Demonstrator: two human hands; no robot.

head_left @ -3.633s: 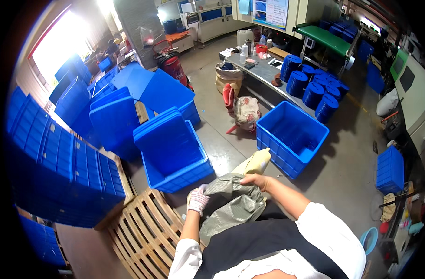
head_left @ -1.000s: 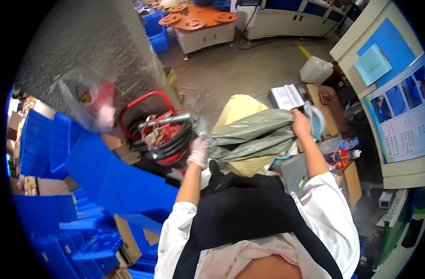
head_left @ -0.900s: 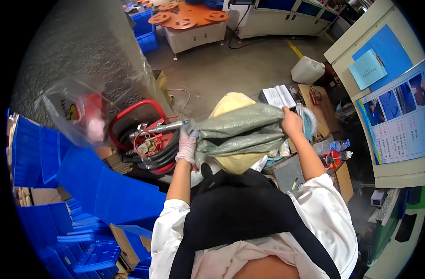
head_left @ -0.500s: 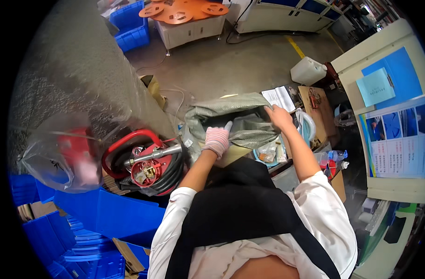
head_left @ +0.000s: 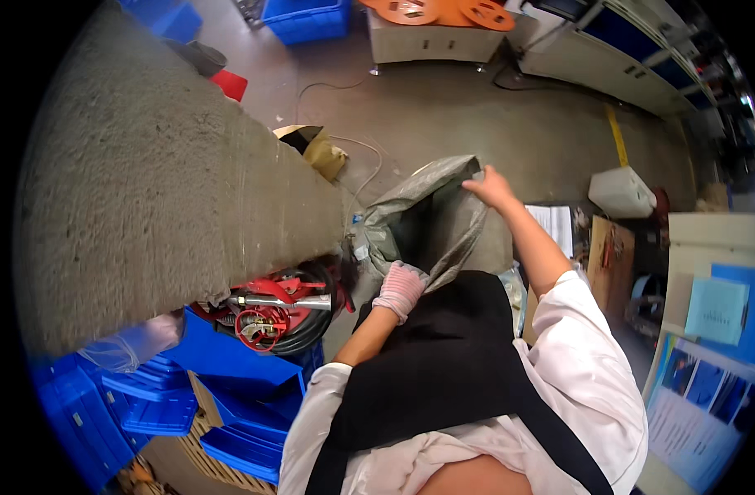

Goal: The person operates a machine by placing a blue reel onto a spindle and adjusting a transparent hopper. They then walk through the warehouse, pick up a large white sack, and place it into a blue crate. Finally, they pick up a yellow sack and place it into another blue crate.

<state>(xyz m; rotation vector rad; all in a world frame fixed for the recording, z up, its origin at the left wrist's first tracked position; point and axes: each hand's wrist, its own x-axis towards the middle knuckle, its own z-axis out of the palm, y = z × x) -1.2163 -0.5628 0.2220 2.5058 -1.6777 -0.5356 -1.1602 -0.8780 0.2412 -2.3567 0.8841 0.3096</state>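
A grey-green woven sack (head_left: 382,239) stands in front of me with its mouth spread wide; the inside is dark and what it holds cannot be made out. On my left hand (head_left: 401,290) is a pink-and-white striped glove, and its fingers are closed on the sack's near rim. My right hand (head_left: 495,190), bare, pinches the far right corner of the rim and pulls it up and outward. Between the two hands the rim is stretched into a long slanted opening.
A rough concrete pillar (head_left: 171,181) rises close on the left, with a coiled black hose and red reel (head_left: 283,309) beside it. Blue plastic bins (head_left: 159,404) stack at lower left. A white jug (head_left: 621,192) and cardboard (head_left: 610,256) lie right, near a pale cabinet (head_left: 683,239).
My left hand has come out of the sack's mouth to its near rim. My right hand has raised the far corner, tilting the opening. The view has swung left.
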